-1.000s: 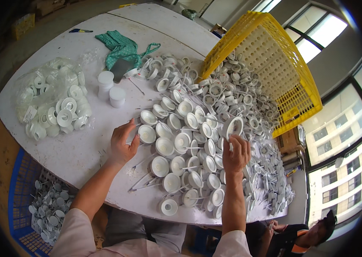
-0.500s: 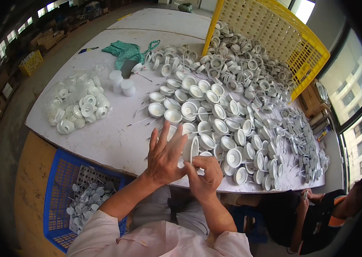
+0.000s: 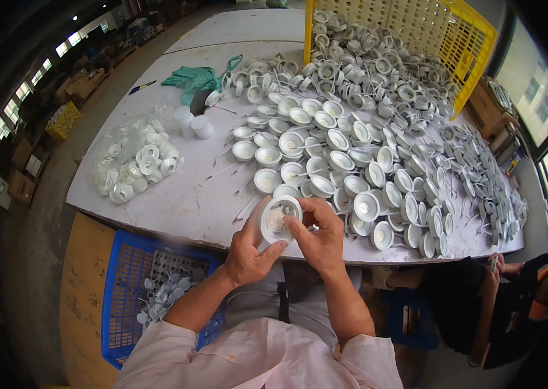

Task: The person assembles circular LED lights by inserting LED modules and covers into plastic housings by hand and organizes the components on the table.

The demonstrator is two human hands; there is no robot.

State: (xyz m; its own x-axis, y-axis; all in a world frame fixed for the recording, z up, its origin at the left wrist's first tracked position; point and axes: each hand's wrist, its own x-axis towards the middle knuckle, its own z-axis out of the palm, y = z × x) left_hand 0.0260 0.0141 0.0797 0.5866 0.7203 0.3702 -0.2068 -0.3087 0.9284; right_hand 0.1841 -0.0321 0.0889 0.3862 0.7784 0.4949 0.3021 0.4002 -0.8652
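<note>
Both hands hold a round white LED downlight (image 3: 272, 223) just off the table's near edge, its open face turned toward me. Inside its rim a light board with small yellowish dots shows. My left hand (image 3: 248, 253) grips its left side, thumb below the rim. On the other side my right hand (image 3: 321, 238) has its thumb on the rim and its fingers curled behind. Beyond them, many similar white downlights (image 3: 338, 160) with short wires lie crowded on the table.
A yellow crate (image 3: 471, 52) lies tipped at the back, white rings spilling from it. A clear bag (image 3: 102, 162) of white rings, white tubs (image 3: 202, 127) and green cloth (image 3: 189, 79) lie left. A blue basket (image 3: 115, 305) stands below; a co-worker's hand (image 3: 495, 267) is at right.
The downlight has turned from edge-on to face me. My left hand, spread open before, has closed on its left side. The view has shifted, so the table sits slightly differently.
</note>
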